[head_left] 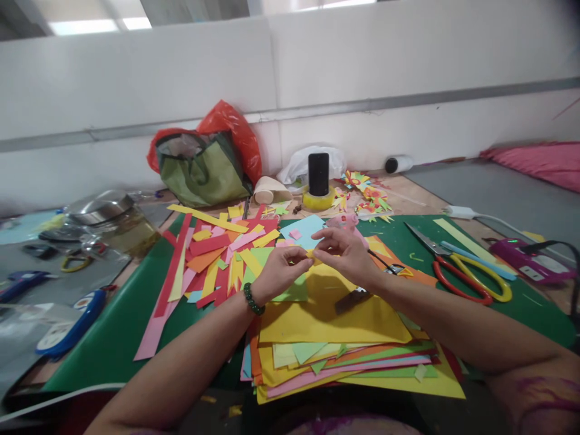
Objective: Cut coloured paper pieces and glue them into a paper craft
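My left hand (pixel 278 272), with a dark green bead bracelet on the wrist, and my right hand (pixel 344 251) meet above a stack of coloured paper sheets (pixel 330 326). Both pinch a small yellow paper piece (pixel 311 255) between their fingertips. The top sheet of the stack is yellow. Behind the hands lies a light blue sheet (pixel 308 229). A heap of cut paper strips (pixel 212 260) in red, yellow, orange and pink lies to the left of my left hand on the green cutting mat (pixel 113 338).
Red and yellow-handled scissors (pixel 457 272) lie on the mat at the right. A black phone (pixel 318 174) stands in a yellow tape roll. A green bag with red plastic (pixel 203 163) leans against the white wall. A glass jar (pixel 118 223) and glue guns sit left.
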`<move>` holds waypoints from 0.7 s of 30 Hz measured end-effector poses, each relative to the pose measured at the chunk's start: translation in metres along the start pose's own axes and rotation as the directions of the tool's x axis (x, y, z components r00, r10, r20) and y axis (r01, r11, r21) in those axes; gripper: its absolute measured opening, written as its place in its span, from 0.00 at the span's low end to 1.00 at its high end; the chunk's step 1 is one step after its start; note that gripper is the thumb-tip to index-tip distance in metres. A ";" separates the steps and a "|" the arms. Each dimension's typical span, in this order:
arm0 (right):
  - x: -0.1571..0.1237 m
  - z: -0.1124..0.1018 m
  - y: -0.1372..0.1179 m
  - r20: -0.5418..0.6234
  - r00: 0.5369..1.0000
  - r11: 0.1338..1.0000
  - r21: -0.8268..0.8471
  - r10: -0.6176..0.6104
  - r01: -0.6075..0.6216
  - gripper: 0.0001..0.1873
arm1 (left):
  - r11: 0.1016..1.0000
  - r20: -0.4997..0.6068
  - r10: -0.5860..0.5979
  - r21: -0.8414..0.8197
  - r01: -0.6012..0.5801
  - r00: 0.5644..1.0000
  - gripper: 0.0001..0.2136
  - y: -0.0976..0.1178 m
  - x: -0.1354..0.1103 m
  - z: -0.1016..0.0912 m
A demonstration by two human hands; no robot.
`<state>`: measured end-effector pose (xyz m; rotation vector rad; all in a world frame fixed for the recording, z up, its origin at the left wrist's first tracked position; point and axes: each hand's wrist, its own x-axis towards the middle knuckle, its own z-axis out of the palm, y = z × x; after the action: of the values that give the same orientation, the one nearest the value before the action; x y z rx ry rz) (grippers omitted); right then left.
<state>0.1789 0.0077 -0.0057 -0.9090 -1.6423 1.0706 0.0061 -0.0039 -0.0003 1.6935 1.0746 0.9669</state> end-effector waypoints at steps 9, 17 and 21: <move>0.000 -0.003 0.001 0.042 0.999 1.000 0.001 0.022 -0.022 0.18 | 0.992 0.064 -0.045 -0.113 0.052 0.997 0.11 -0.002 0.000 0.000; 0.007 -0.012 0.005 -0.028 1.000 1.000 0.020 -0.009 0.009 0.22 | 0.977 -0.095 -0.141 -0.176 0.123 0.985 0.14 0.003 0.009 -0.032; 0.006 -0.018 0.000 -0.038 0.997 0.998 0.014 -0.064 0.065 0.19 | 0.961 -0.181 -0.268 -0.119 0.249 0.946 0.15 -0.010 0.019 -0.069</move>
<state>0.1940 0.0174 -0.0005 -0.8551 -1.6197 1.0151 -0.0534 0.0342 0.0138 1.3598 1.3220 1.0105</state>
